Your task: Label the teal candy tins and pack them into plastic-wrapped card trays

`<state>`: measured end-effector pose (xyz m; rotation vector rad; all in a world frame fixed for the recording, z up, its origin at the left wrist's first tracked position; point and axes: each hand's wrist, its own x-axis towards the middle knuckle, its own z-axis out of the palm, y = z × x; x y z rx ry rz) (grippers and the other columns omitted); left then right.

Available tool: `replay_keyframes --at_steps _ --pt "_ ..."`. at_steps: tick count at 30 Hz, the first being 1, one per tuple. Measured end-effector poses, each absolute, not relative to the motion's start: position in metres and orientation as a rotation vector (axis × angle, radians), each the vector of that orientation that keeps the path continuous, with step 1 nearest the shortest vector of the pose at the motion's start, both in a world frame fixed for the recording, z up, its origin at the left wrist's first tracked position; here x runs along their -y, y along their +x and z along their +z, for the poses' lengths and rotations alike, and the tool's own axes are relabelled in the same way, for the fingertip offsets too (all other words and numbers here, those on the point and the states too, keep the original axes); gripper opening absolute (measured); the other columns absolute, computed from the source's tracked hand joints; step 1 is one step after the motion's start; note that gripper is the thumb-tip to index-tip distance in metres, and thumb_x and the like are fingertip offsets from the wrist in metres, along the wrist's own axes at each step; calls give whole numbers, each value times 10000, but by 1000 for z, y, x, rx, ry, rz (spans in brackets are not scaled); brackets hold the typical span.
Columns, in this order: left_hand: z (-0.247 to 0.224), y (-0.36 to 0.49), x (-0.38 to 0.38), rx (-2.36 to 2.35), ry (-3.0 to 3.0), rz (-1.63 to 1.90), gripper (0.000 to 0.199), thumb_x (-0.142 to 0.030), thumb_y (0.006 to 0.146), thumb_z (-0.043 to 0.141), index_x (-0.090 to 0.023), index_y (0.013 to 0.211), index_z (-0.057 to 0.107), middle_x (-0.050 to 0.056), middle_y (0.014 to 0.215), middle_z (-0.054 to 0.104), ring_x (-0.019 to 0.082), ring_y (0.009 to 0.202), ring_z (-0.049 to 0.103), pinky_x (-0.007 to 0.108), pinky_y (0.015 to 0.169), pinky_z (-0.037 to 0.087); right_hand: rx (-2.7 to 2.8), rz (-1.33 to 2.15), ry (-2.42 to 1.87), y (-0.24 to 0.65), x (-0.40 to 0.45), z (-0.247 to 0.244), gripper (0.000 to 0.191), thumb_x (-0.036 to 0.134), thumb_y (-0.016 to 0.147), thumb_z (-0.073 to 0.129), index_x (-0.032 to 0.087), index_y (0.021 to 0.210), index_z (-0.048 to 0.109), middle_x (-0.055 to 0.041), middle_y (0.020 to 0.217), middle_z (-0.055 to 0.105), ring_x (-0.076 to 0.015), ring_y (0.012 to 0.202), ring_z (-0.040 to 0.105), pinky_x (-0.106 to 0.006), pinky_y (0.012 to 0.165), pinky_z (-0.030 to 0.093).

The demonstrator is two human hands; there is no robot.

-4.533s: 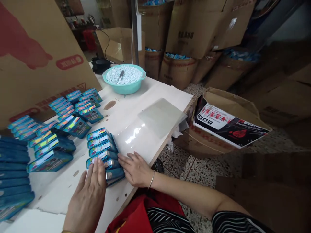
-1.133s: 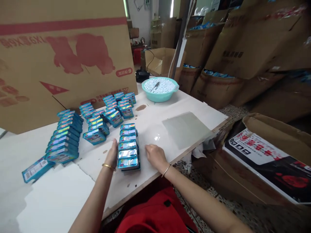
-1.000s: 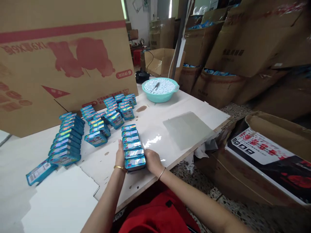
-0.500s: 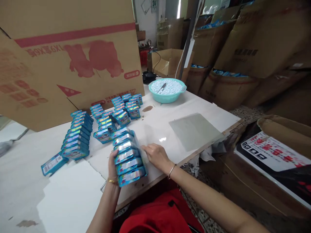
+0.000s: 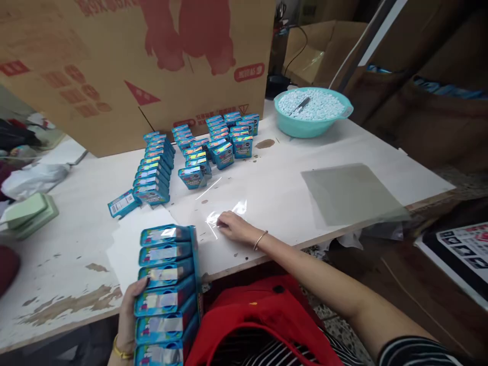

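Note:
A row of several blue packs [image 5: 163,295] is gripped by my left hand [image 5: 131,310] near the table's front edge, tops facing up. On the white table my right hand [image 5: 234,226] rests with curled fingers at a shiny clear plastic film [image 5: 213,219]; what its fingertips pinch is too small to make out. White sheets [image 5: 127,241] lie behind the held row. Farther back, a long row of blue packs [image 5: 154,168] stands beside shorter groups of packs [image 5: 223,155], and one pack [image 5: 124,203] lies flat.
A large carton [image 5: 125,66] stands along the back. The turquoise bowl [image 5: 305,127] of small white pieces holds a dark tool. Right of centre lies a stack of clear sheets [image 5: 351,195]. A green object [image 5: 34,216] sits at the left; cartons stand beyond the table's right edge.
My left hand has brought the row of packs nearer to my body and to the left. My right hand has parted from the row and now rests by the film on the table. The view has shifted.

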<state>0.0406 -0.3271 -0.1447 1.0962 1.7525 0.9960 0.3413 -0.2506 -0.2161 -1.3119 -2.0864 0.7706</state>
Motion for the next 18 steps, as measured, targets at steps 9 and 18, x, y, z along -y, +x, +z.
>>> replay_keyframes --at_steps 9,18 --pt "-129 125 306 -1389 584 678 279 -365 595 755 -196 782 636 21 652 666 202 624 644 304 575 519 1883 866 -1340 346 238 -212 177 20 826 519 141 729 604 -13 766 574 -129 774 522 -240 758 401" --pt "-119 141 304 -1209 641 603 498 -358 645 716 -208 1106 602 45 863 719 236 737 684 316 626 541 1477 1053 -1257 345 228 -204 97 101 792 635 142 746 710 -13 786 586 -114 763 562 -227 724 428"
